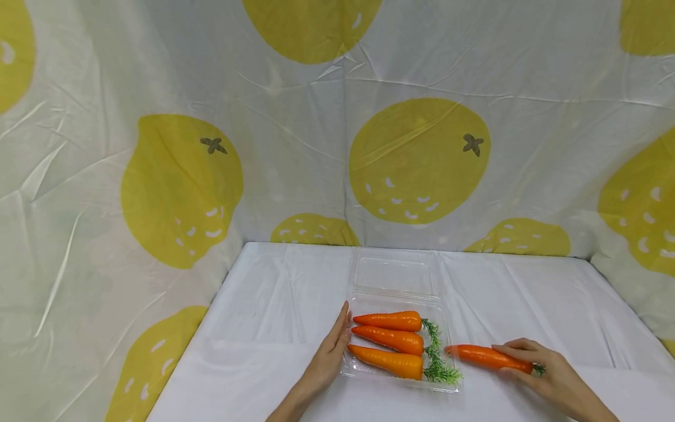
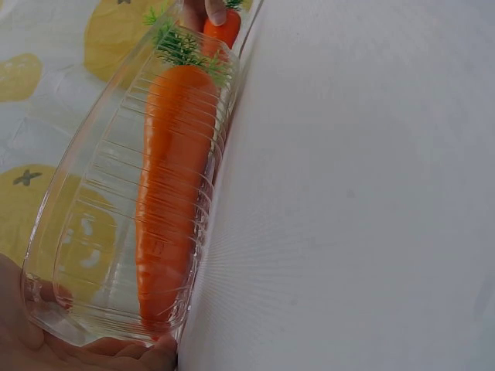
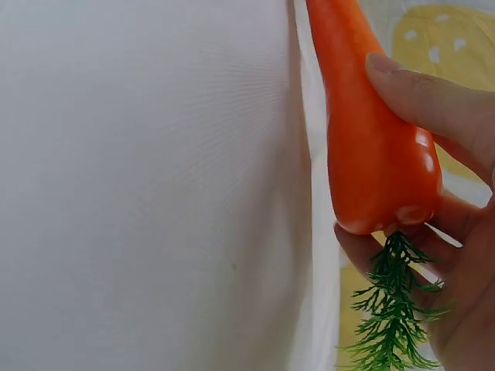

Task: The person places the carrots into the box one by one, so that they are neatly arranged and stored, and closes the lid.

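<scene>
A clear plastic clamshell box (image 1: 360, 368) lies with its lid folded back on the white-covered table. Three toy carrots (image 1: 395, 340) with green tops lie side by side in it, tips to the left, tops towards the right rim. My left hand (image 1: 329, 357) holds the box by its left edge; in the left wrist view the fingers (image 2: 128, 352) are at the box's near end. To the right of the box, my right hand (image 1: 538, 369) grips another orange toy carrot (image 1: 487, 356) round its thick end. Its green top (image 3: 393, 309) hangs by the palm, and its tip points at the box.
The transparent lid (image 1: 394, 275) lies behind the box, towards the back of the table. A white cloth (image 1: 285, 293) covers the tabletop. Lemon-printed curtains (image 1: 295, 129) stand at the back and sides.
</scene>
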